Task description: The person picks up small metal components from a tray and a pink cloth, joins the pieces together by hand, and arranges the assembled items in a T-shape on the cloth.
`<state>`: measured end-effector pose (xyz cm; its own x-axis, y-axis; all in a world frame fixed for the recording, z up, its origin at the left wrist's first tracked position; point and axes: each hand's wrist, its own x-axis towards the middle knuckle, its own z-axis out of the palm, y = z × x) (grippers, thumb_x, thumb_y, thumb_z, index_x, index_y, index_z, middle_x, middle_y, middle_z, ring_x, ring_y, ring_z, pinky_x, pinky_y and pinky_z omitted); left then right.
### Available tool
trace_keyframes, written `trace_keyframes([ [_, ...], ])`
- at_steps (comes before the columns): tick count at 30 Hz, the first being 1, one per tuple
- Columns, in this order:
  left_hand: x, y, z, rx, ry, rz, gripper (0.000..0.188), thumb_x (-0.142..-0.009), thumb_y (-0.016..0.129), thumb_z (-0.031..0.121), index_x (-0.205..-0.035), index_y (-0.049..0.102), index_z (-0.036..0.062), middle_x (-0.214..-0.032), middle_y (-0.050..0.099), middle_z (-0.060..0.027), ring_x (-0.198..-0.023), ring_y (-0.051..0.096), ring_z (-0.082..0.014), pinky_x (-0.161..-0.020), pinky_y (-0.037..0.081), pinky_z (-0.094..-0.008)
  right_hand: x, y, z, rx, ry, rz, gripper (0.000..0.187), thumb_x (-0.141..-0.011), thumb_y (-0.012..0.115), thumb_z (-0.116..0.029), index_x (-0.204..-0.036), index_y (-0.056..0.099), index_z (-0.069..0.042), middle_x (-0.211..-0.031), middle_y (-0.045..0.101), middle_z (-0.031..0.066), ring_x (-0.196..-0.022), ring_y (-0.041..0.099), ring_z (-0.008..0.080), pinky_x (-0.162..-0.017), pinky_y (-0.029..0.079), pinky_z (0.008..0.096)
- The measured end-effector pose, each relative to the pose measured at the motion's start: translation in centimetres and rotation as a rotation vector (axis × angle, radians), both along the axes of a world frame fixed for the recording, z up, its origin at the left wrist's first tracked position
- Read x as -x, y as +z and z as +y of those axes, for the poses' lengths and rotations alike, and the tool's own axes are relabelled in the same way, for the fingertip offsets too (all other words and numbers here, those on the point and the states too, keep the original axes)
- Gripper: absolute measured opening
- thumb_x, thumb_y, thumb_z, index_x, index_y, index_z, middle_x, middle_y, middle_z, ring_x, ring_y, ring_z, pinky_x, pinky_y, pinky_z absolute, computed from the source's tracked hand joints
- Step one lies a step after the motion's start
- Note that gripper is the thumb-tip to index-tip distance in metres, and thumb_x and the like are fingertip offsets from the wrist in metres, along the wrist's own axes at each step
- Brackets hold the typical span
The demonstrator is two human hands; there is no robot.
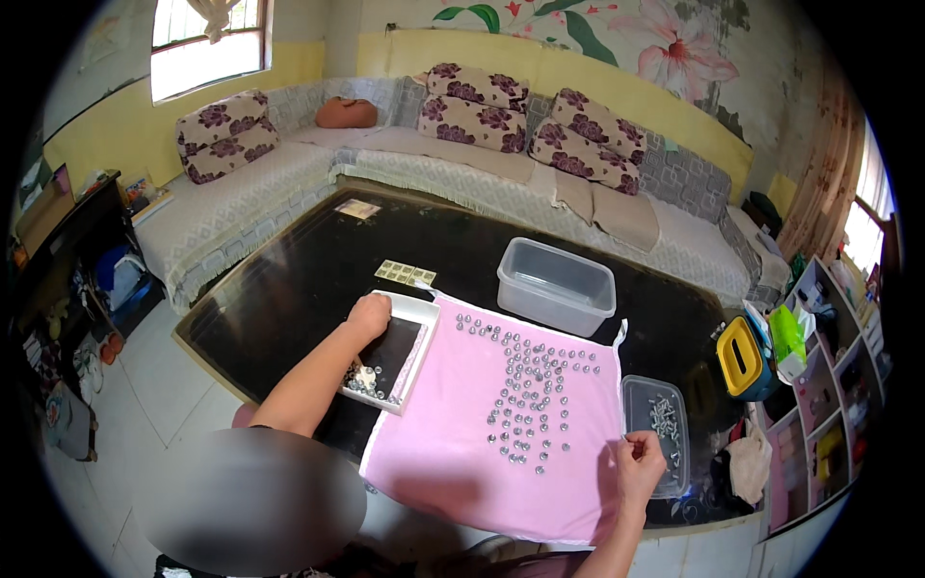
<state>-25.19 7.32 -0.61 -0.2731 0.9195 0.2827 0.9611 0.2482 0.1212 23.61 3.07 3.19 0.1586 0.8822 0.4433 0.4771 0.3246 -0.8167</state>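
My left hand [369, 316] is closed over the far-left rim of a white tray [421, 358]. Small shiny round pieces [371, 379] are gathered at the tray's near end. Right of the tray, a pink cloth [434, 462] with white edging lies spread, bearing many silver round pieces [525, 366] in rows. My right hand [641, 469] is pinched closed at the cloth's right edge, beside a clear plastic container [686, 438] of small silver pieces [665, 424]. What its fingertips hold is too small to make out. A blurred oval covers the lower left.
A larger clear plastic tub [556, 289] stands beyond the cloth on the dark table [289, 289]. A patterned card [405, 274] lies left of it. A yellow-topped bin [740, 356] and a shelf unit [819, 385] stand at right. A sofa [434, 169] lines the back.
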Motion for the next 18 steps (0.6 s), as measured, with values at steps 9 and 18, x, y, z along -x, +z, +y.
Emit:
trace_keyframes([
  [9,-11.4,5.3,-3.8,-0.149,-0.331,-1.135,0.01,-0.076,0.06,0.004,-0.084,0.061,-0.0017,-0.071,0.062,-0.0074,-0.064,0.06,-0.0109,-0.059,0.049,-0.0231,2.0,-0.7,-0.6,0.118,0.209,0.264,0.008,-0.071,0.062,0.003,-0.073,0.055,0.0,-0.061,0.05,-0.0026,-0.053,0.043,0.0019,-0.049,0.037,0.0161],
  [18,-24.1,2.8,-6.0,0.093,-0.505,-1.771,0.018,-0.08,0.06,0.005,-0.096,0.061,-0.0023,-0.083,0.064,-0.0079,-0.072,0.06,-0.0097,-0.066,0.049,-0.0201,6.8,-1.4,-2.6,0.325,0.485,0.449,0.009,-0.073,0.064,0.0,-0.078,0.057,0.001,-0.065,0.058,0.001,-0.057,0.051,0.0035,-0.054,0.044,0.0172],
])
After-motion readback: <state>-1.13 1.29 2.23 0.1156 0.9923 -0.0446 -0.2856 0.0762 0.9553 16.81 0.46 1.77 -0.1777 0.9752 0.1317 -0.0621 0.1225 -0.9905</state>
